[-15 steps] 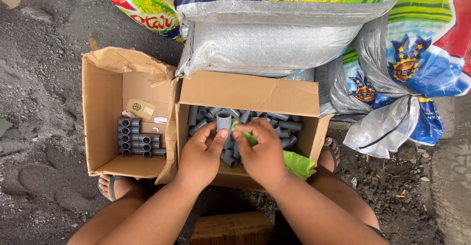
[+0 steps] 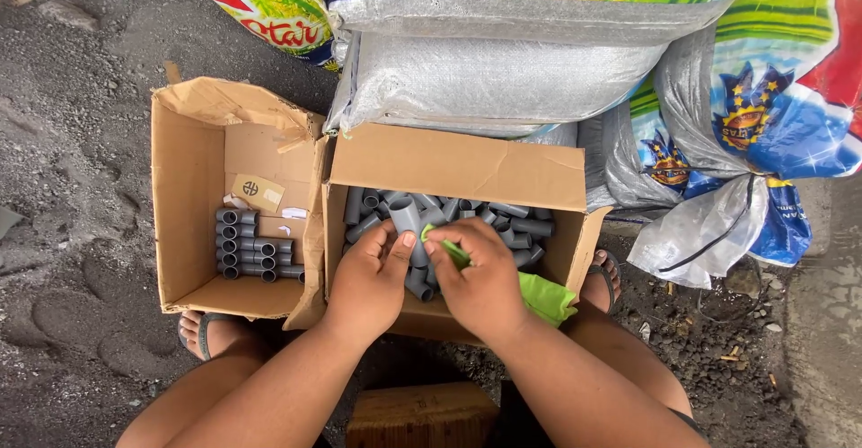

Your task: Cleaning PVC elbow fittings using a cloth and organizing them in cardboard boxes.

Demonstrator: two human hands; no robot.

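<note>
My left hand [image 2: 370, 279] grips a grey pipe tee fitting [image 2: 406, 215] over an open cardboard box [image 2: 458, 166] filled with several loose grey pipe fittings [image 2: 516, 225]. My right hand [image 2: 478, 277] holds a bright green cloth [image 2: 544, 297] and presses one end of it against the fitting. The cloth's other end hangs over the box's front right edge. A second open cardboard box [image 2: 187, 188] stands to the left, with grey fittings [image 2: 253, 255] stacked in neat rows on its bottom.
Filled woven sacks [image 2: 503, 71] in silver and bright colours lean behind both boxes. A clear plastic bag [image 2: 700, 232] lies at the right. A wooden block [image 2: 422, 417] sits between my legs. My sandalled feet [image 2: 202, 331] rest on dark gravelly ground [image 2: 72, 143].
Both hands stay over the right box. The grey fitting sits slightly higher in my left hand and my right hand's cloth has shifted against it.
</note>
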